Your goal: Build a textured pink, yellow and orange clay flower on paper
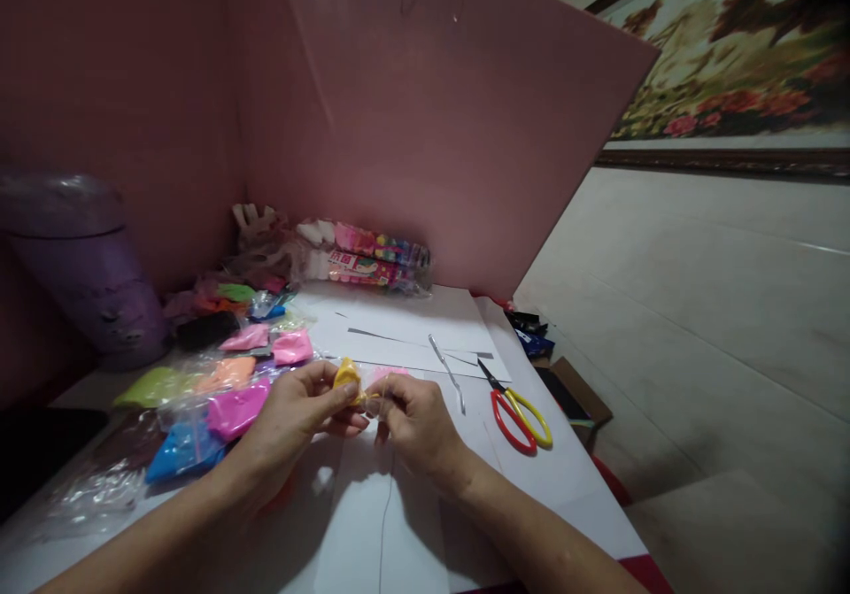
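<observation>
Bare forearms foremost; left grip pinches smooth yellow lump, right grip pinches thin clear plastic.

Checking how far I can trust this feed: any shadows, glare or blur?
Head view: dim, uneven light; shadows on the white paper beneath the left hand and right hand; head view: glints on the crumpled clear plastic at lower left; head view: the purple container looks soft, its print unreadable.
</observation>
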The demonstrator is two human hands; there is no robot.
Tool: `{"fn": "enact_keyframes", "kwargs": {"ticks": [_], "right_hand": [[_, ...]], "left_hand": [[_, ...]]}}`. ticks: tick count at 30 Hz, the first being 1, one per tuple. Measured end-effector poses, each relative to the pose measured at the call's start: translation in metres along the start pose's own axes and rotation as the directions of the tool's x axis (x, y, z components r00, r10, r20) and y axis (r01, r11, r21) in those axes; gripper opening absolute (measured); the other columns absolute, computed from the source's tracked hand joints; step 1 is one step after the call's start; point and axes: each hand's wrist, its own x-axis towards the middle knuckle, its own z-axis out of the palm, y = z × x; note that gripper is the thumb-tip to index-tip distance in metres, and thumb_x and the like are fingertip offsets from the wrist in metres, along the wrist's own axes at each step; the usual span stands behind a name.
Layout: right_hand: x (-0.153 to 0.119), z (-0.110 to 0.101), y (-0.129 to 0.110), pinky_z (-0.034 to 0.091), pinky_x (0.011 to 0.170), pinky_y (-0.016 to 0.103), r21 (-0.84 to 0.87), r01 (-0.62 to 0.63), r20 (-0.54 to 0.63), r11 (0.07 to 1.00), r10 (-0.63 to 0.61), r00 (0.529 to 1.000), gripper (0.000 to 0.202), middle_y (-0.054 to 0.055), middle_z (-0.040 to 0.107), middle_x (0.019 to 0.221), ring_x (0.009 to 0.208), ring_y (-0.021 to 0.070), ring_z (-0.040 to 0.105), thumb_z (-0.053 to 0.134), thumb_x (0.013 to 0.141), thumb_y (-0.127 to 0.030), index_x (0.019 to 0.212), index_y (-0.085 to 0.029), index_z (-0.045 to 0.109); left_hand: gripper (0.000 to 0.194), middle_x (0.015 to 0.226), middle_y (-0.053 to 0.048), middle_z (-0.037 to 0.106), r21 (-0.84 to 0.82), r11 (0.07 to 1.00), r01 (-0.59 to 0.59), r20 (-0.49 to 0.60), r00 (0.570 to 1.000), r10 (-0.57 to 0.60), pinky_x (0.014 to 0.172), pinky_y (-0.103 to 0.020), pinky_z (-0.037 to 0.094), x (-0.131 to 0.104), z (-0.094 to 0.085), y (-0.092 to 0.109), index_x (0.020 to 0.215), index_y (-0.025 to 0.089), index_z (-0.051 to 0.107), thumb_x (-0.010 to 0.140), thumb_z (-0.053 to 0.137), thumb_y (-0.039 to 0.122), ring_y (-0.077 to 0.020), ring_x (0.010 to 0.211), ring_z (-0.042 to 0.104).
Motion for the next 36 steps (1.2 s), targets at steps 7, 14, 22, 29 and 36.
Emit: {"fn": "enact_keyframes", "kwargs": {"ticks": [7,14,22,29,36], "right_hand": [[0.009,-0.01,-0.007,0.036,0.034,0.016,0.297,-0.214,0.06,0.93,0.206,0.977,0.016,0.0,0.063,0.065,0.039,0.0087,0.059,0.063,0.076,-0.028,0.073,-0.013,0.062],[0.015,-0.021,-0.007,0.027,0.027,0.013,0.308,-0.264,0.108,0.914,0.242,0.964,0.023,0.001,0.064,0.059,0.039,0.0108,0.061,0.073,0.068,-0.033,0.074,-0.01,0.069],[0.019,-0.025,-0.005,0.023,0.026,0.013,0.449,-0.173,-0.089,0.877,0.237,0.968,0.027,0.003,0.066,0.064,0.034,0.0067,0.055,0.071,0.072,-0.036,0.082,-0.011,0.068],[0.02,-0.031,-0.003,0.015,0.028,0.013,0.664,-0.204,-0.025,0.72,0.293,0.956,0.026,0.003,0.064,0.067,0.033,0.0005,0.041,0.073,0.07,-0.034,0.082,-0.011,0.068],[0.019,-0.031,-0.001,0.017,0.029,0.01,0.713,-0.293,0.045,0.637,0.375,0.926,0.029,0.004,0.065,0.07,0.041,0.0018,0.047,0.083,0.059,-0.025,0.08,-0.01,0.068]], "left_hand": [[0.023,0.068,-0.004,0.072,-0.016,0.999,0.038,-0.052,0.998,-0.039,0.054,-0.022,0.055,0.002,-0.002,0.001,0.077,0.014,0.057,0.069,0.075,0.025,-0.0153,0.057,0.069],[0.026,0.064,-0.003,0.07,-0.023,1.0,0.02,-0.076,0.997,-0.022,0.052,-0.023,0.055,0.004,-0.004,0.002,0.074,0.013,0.057,0.066,0.077,0.026,-0.0154,0.054,0.068],[0.025,0.063,-0.003,0.069,-0.052,0.999,0.0,-0.128,0.992,-0.007,0.051,-0.023,0.056,0.006,-0.01,0.003,0.076,0.013,0.058,0.066,0.077,0.024,-0.0163,0.055,0.068],[0.02,0.066,-0.006,0.071,-0.069,0.998,-0.002,-0.171,0.985,-0.01,0.053,-0.026,0.057,0.01,-0.012,0.007,0.076,0.013,0.059,0.067,0.075,0.02,-0.0173,0.055,0.068],[0.008,0.062,0.001,0.068,0.193,0.911,-0.366,-0.462,0.785,0.413,0.049,-0.023,0.054,0.021,-0.053,0.045,0.077,0.016,0.061,0.072,0.067,0.018,-0.0135,0.05,0.064]]}}
